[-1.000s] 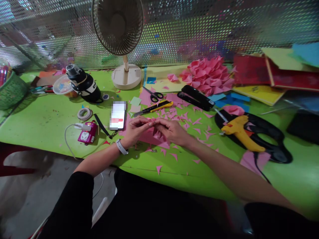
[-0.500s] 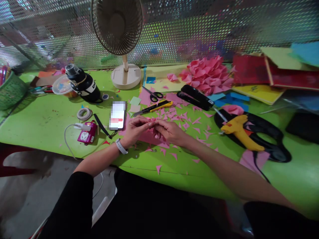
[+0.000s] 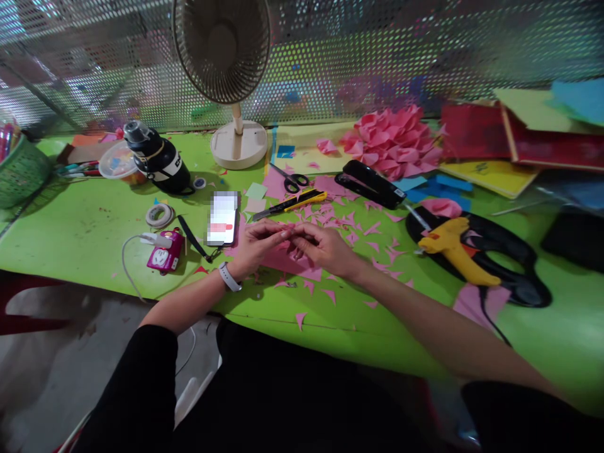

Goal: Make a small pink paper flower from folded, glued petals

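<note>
My left hand (image 3: 255, 246), with a pale watch on its wrist, and my right hand (image 3: 325, 248) meet over the green table (image 3: 264, 311). Their fingertips pinch a small piece of pink paper (image 3: 290, 228) between them, mostly hidden by the fingers. Under the hands lies a flat pink paper sheet (image 3: 302, 267). Pink paper scraps (image 3: 333, 219) are strewn to the right. Just beyond the hands are a yellow-and-black utility knife (image 3: 304, 200) and black scissors (image 3: 296, 183). A phone (image 3: 223, 219) rests left of my left hand.
Farther back stand a fan (image 3: 238, 146) and a tilted black bottle (image 3: 163, 163). A heap of folded pink paper (image 3: 391, 143) lies behind a black stapler (image 3: 370, 184). To the right, a yellow glue gun (image 3: 460, 251) sits on a black stand. A purple plug adapter (image 3: 165, 251) is at left.
The fingers have shifted slightly around the pink paper, and a little more of it shows between the fingertips. Everything else stays in place.
</note>
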### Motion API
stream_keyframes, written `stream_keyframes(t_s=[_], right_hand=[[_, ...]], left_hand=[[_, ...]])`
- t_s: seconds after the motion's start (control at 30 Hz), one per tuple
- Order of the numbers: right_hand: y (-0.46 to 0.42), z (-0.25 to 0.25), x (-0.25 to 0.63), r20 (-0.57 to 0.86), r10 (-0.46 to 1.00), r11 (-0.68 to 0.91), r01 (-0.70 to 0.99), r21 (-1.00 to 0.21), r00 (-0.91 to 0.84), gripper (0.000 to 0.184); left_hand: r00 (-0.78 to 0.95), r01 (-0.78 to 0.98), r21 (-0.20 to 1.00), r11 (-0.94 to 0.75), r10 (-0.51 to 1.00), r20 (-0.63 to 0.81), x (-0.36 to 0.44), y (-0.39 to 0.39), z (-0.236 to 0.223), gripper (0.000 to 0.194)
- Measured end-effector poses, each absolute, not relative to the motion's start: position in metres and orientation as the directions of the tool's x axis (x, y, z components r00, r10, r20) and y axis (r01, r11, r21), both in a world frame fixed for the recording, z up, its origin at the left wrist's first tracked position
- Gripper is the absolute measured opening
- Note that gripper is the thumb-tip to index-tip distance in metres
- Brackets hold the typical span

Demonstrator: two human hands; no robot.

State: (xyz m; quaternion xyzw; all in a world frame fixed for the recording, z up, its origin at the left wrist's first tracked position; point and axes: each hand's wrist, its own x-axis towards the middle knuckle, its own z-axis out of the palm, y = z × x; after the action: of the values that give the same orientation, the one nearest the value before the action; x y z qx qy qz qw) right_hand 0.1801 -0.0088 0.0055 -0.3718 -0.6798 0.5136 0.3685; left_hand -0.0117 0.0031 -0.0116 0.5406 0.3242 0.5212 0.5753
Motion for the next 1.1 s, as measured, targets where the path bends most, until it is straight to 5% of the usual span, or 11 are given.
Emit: stream_keyframes(t_s=[0.63,0.83,1.1], right_hand=[[-0.001,0.013,0.197,0.094,0.925,0.163,0.163,-0.973,-0.369,0.025],[0.003,0.020,0.205,0.109,0.957,0.150,0.137,-0.979,-0.269,0.046],[-0.004,0.022,0.193,-0.017,0.932,-0.005,0.036,-0.999,-0.362,0.016]], left_hand=[[0.085,-0.373,0.924,-0.082,0.989,0.121,-0.016,0.014,0.002,0.023],[0.240,-0.412,0.903,0.118,0.971,-0.017,-0.014,0.009,0.005,0.031],[0.349,-0.391,0.897,0.205,0.935,-0.061,-0.012,0.007,0.004,0.035]])
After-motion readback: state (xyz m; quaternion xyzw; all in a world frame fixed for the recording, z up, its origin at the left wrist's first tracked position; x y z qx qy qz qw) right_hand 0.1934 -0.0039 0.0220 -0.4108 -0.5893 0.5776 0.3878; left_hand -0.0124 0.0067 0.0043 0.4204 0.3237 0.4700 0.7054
